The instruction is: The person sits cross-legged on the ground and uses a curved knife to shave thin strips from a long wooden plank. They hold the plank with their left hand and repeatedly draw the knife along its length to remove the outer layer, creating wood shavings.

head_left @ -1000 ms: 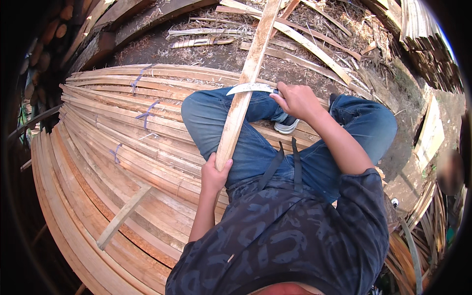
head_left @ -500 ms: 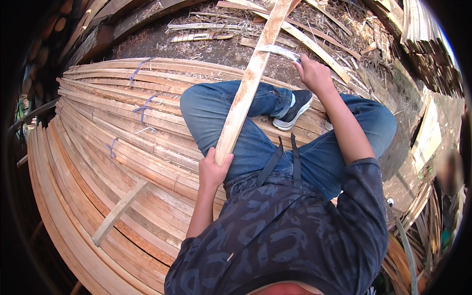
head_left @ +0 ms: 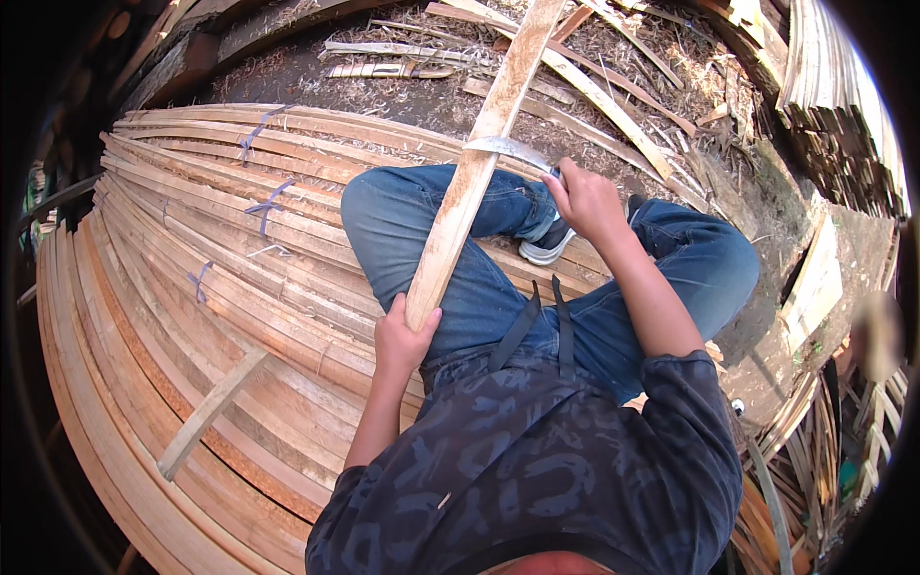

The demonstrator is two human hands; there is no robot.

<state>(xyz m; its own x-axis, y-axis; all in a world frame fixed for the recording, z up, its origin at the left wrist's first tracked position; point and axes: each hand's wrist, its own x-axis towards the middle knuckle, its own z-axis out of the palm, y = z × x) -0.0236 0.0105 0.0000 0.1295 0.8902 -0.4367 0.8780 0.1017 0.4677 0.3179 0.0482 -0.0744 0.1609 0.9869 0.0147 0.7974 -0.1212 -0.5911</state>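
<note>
A long pale wooden strip with rough brown patches slants across my left thigh, its far end running out at the top of the view. My left hand is closed round its near end, thumb on top. In my right hand is a sickle, a curved silvery blade whose handle is mostly hidden by my fingers. The blade lies across the strip's upper face, over my left shin.
Under and left of me spreads a stack of long slats, bundled with purple ties. One short stick lies across them. Ahead, the ground holds shavings, offcuts and a sheathed knife. More boards stand stacked at far right.
The sickle has come down the strip toward me, my right arm bending and drawing back. My left hand keeps its grip on the near end. The whole view has shifted slightly.
</note>
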